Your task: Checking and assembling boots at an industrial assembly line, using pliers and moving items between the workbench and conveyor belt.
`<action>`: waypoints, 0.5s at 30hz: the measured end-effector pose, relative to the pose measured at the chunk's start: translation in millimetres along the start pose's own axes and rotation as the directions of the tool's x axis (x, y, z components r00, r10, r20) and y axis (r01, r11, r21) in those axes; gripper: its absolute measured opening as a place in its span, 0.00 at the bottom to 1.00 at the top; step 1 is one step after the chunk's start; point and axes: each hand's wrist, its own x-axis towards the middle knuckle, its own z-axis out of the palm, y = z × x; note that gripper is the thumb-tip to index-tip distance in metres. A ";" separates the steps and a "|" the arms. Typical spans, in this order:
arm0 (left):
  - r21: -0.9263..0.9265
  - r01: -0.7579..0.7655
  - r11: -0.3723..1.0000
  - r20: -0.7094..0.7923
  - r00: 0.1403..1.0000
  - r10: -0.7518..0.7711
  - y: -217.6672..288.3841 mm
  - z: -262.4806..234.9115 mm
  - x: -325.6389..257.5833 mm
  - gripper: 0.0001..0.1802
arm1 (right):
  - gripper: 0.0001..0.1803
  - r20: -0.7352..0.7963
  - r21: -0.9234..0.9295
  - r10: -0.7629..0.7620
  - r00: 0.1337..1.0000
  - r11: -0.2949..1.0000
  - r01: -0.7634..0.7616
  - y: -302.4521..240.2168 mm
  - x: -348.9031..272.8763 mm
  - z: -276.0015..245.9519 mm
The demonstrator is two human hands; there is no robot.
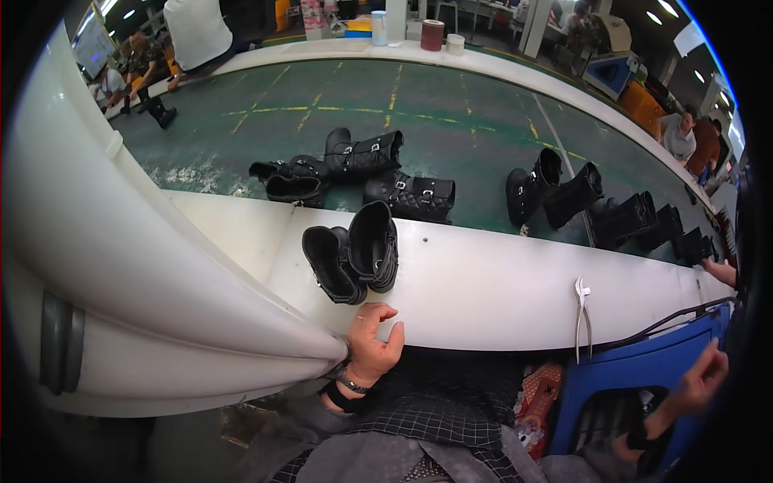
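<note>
A pair of black boots [373, 251] stands on the white bench [499, 282], left of the middle, the two side by side and touching, with their open tops showing. The left hand [375, 342] is just on the near side of them, over the near edge of the bench; its fingers are bent and the thumb stands apart from them, with a gap between and nothing held. Whether the fingertips touch the nearer boot cannot be told. A metal-banded watch [351, 381] sits on that wrist. The right hand [694, 385] is well apart, at the near right above a blue frame [576, 402]; its fingers are bent together, but it is blurred, and whether they pinch anything cannot be told. Pliers [582, 318] with pale handles lie on the bench between the boots and the right hand, their handles toward the near edge. Beyond the bench runs a green belt [274, 80] with worn yellow lines. On it, just past the pair, lies a cluster of buckled black boots [362, 153]; farther right is a row of more black boots [573, 196], and another person's hand [721, 272] is near its right end. A large white machine housing [161, 233] fills the left side.
</note>
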 end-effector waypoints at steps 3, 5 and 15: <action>0.216 -0.089 0.972 -0.121 0.986 0.118 8.1 1.5 2.7 0.14 | 0.18 0.451 0.635 -0.075 0.890 0.727 -0.260 -112.6 -61.5 63.2; 0.247 -0.067 0.967 -0.169 0.979 0.111 0.9 -2.9 -6.2 0.15 | 0.31 0.634 0.663 -0.258 0.729 0.667 -0.340 -192.5 -81.0 91.2; -0.050 0.098 0.994 -0.113 0.988 -0.104 -10.4 12.8 -4.8 0.20 | 0.38 0.534 0.838 -0.750 0.390 0.532 -0.125 -382.3 -145.9 160.6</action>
